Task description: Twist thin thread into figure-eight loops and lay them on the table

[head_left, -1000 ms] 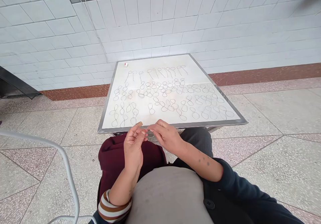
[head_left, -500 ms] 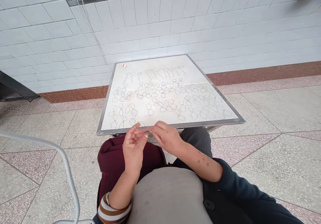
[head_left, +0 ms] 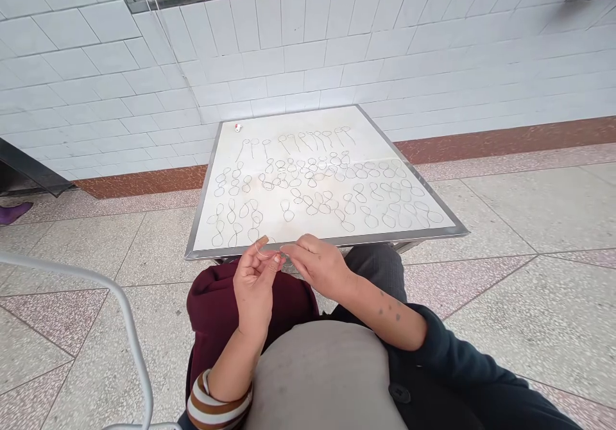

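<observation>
Between my two hands is a thin wire loop [head_left: 262, 250], over the front edge of the white table [head_left: 317, 224]. My left hand [head_left: 255, 279] pinches it between thumb and fingers, the loop curving round the fingertips. My right hand [head_left: 320, 264] is closed on the wire at the other side, its fingertips close to my left thumb. Several thin wire pieces bent into figure-eight shapes [head_left: 287, 210] lie in rows on the tabletop just beyond my hands. Farther back is a row of single loops with straight tails [head_left: 304, 141].
A small red-and-white object [head_left: 238, 128] sits at the table's far left corner. Behind the table stands a white tiled wall [head_left: 308, 64] with a barred window above. A grey metal tube frame [head_left: 129, 327] is at my left. Dark red cloth [head_left: 212, 301] covers my lap's left side.
The wire loop between my hands looks lower and flatter than before, while both hands stay nearly in place. A purple shoe-like shape has come into view at the far left.
</observation>
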Demonstrator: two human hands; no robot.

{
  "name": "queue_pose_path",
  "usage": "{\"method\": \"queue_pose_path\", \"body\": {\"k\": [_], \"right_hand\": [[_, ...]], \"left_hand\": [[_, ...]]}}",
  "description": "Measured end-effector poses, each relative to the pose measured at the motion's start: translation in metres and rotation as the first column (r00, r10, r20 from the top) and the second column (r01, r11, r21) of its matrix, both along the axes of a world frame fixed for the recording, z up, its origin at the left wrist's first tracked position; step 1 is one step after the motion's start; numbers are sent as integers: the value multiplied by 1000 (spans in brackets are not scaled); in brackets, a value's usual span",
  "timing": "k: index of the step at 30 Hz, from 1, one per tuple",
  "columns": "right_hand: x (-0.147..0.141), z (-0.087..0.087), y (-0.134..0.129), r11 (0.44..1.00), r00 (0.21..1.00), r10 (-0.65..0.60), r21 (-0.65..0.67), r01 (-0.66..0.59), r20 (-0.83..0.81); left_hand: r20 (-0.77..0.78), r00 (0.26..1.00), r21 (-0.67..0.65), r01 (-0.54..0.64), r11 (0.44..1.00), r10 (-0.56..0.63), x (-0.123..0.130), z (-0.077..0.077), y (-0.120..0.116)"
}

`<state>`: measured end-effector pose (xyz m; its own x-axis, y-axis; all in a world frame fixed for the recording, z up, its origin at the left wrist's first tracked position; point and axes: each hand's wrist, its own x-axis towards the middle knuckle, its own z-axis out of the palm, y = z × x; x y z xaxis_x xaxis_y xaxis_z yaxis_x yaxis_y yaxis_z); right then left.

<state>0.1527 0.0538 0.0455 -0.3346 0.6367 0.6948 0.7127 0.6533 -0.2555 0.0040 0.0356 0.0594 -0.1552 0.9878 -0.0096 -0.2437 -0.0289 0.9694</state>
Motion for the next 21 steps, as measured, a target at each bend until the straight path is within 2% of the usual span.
{"method": "queue_pose_path", "body": {"k": [3, 6, 11, 14, 15, 17, 19, 21], "right_hand": [[0, 0, -1, 1000, 1000, 0, -1, 0, 25], [-1, -1, -2, 999, 1000, 5, -44, -6, -16], [-4, -3, -2, 971, 982, 32, -227, -75, -187], [-8, -8, -4, 925, 928, -48, -368, -98, -369], [-10, -10, -4, 890, 886, -86, -436, -138, -455], [-14, -12, -6, 788, 751, -161, -542, -293, -640], [-16, -11, -6, 683, 572, -225, -547, -484, -788], [-18, -7, -6, 615, 402, -283, -487, -621, -871]], "left_hand": [[3, 1000, -16, -6, 1000, 6, 0, 0, 0], [-7, 1000, -10, -17, 1000, 17, 0, 0, 0], [81, 997, 11, 4, 1000, -5, 1, -3, 0], [137, 991, 26, 1, 1000, -5, 0, -5, 1], [144, 990, 31, -6, 999, 1, -1, -4, 1], [148, 989, 46, -30, 998, 23, -3, -2, 3], [144, 988, 60, -59, 996, 49, -7, 1, 5], [150, 986, 70, -84, 994, 72, -11, 6, 7]]}}
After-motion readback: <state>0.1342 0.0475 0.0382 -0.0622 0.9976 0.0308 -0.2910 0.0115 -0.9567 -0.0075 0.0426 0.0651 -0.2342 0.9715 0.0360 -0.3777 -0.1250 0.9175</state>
